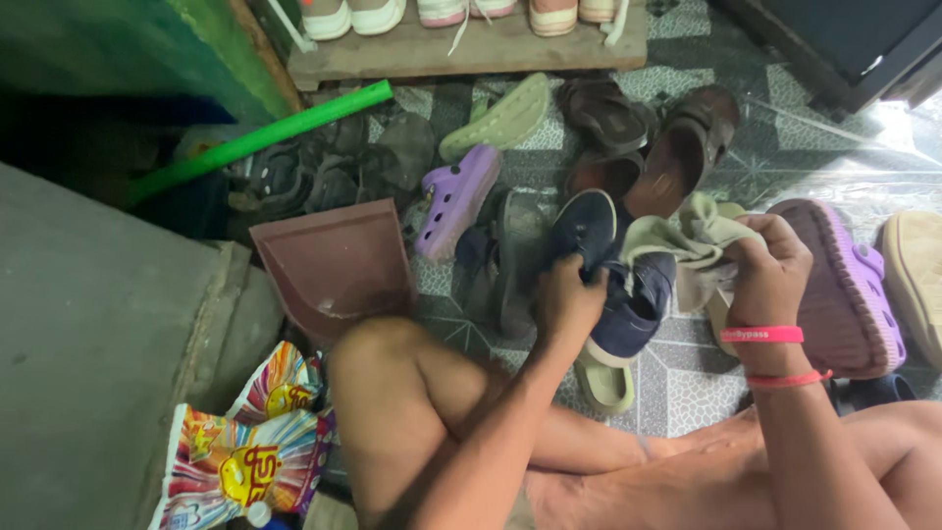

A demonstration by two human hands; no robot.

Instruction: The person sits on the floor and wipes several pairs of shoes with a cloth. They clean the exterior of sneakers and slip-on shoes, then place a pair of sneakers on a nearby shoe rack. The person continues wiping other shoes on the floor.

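navy shoe [628,294] under left fingers [569,285]: matt woven cloth upper w/ pale smooth rubber sole. rag [687,245] bunched in right fingers [760,260]: soft beige cloth, matt, creased. purple clog [456,196] left of the fingers: smooth plastic/foam, dull sheen. brown sandals [677,147] beyond fingers: leather-like, slight gloss. floor [687,378]: patterned tile, glossy. packets [245,461] nr knee: shiny printed plastic. green pipe [265,137]: smooth plastic.

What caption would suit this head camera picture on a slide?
Left hand holds a navy blue canvas shoe; right hand presses a crumpled beige cloth to it, amid scattered sandals.
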